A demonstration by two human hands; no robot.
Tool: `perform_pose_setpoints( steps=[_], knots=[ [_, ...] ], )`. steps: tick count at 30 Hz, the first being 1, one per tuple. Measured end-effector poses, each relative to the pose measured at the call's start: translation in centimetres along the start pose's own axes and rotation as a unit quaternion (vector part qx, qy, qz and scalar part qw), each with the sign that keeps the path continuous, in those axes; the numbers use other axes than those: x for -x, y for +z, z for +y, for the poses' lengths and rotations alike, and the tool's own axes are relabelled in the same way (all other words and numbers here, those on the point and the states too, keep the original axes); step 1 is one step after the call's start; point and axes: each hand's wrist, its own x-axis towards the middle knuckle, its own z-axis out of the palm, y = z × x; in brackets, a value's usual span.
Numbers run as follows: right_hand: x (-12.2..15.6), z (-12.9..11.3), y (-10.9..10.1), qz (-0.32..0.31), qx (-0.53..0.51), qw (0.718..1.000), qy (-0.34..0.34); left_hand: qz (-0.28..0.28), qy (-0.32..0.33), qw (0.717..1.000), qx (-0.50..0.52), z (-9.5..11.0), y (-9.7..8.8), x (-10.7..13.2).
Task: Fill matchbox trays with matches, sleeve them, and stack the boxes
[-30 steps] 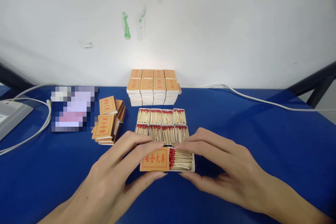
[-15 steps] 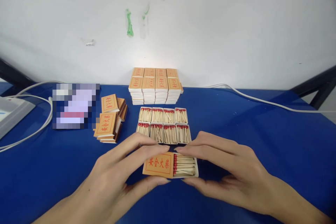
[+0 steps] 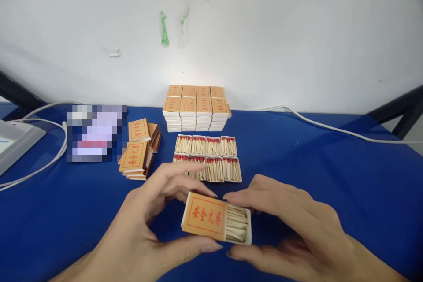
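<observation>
A partly open matchbox [image 3: 207,217] is held between my two hands, tilted slightly down to the right. My left hand [image 3: 158,216] grips its orange sleeve, thumb on the near side and fingers along the far side. My right hand [image 3: 294,224] has thumb and fingertips at the long edges of the inner tray [image 3: 248,229], which sticks out to the right. Match sticks [image 3: 237,222] show in the tray, with their heads hidden under the sleeve. Just beyond stand open trays of red-headed matches [image 3: 214,169] in two rows, partly covered by my left fingers.
Closed matchboxes [image 3: 196,112] form a neat stack against the white wall. Orange sleeves [image 3: 135,156] lie in loose piles at left, beside a blurred-out item [image 3: 99,130]. White cables [image 3: 330,131] run over the blue table [image 3: 313,158] on both sides.
The matchbox has come nearer and tilted. Its tray sits deeper in the sleeve, so the red heads are now covered. My left fingers have shifted around the sleeve.
</observation>
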Motion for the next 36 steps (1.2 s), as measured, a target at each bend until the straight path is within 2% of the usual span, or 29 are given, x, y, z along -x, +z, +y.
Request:
perform_pose_setpoints(
  steps=[2, 4, 8, 11, 14, 18, 20, 22, 28, 34, 36],
  knots=[
    [0.3, -0.3, 0.2, 0.019, -0.009, 1.0, 0.007, -0.011, -0.045, 0.992, 0.116, 0.2, 0.2, -0.2],
    [0.8, -0.5, 0.6, 0.026, -0.025, 0.999, 0.01, -0.043, -0.095, 0.971, 0.217, 0.1, 0.2, -0.2],
    [1.9, -1.0, 1.3, -0.014, -0.087, 0.996, 0.014, -0.098, -0.188, 0.918, 0.334, -0.5, 0.1, 0.3],
    [2.2, -1.3, 1.4, -0.008, -0.122, 0.992, 0.038, -0.118, -0.221, 0.907, 0.339, -0.6, -0.1, 0.6],
    [1.8, -1.4, 1.1, 0.002, -0.107, 0.992, 0.061, -0.136, -0.245, 0.897, 0.341, -0.2, -0.1, 0.5],
    [0.5, -1.2, 0.5, -0.074, -0.082, 0.993, 0.032, -0.166, -0.232, 0.886, 0.367, 0.5, 0.4, -0.2],
    [-0.1, -1.2, 0.4, -0.091, -0.08, 0.993, 0.007, -0.173, -0.228, 0.885, 0.368, 0.6, 0.6, -0.3],
    [-0.4, -1.2, 0.5, -0.081, -0.082, 0.993, -0.002, -0.172, -0.237, 0.882, 0.37, 0.5, 0.7, -0.2],
    [-0.4, -1.2, 1.1, -0.046, -0.101, 0.994, -0.002, -0.117, -0.262, 0.882, 0.375, 0.0, 0.8, 0.2],
    [-0.6, -1.6, 0.7, -0.08, -0.102, 0.992, 0.01, -0.147, -0.276, 0.875, 0.37, 0.7, 0.9, -0.2],
    [-0.6, -1.7, 0.8, -0.076, -0.091, 0.993, 0.012, -0.145, -0.268, 0.884, 0.355, 0.6, 1.1, -0.2]
  ],
)
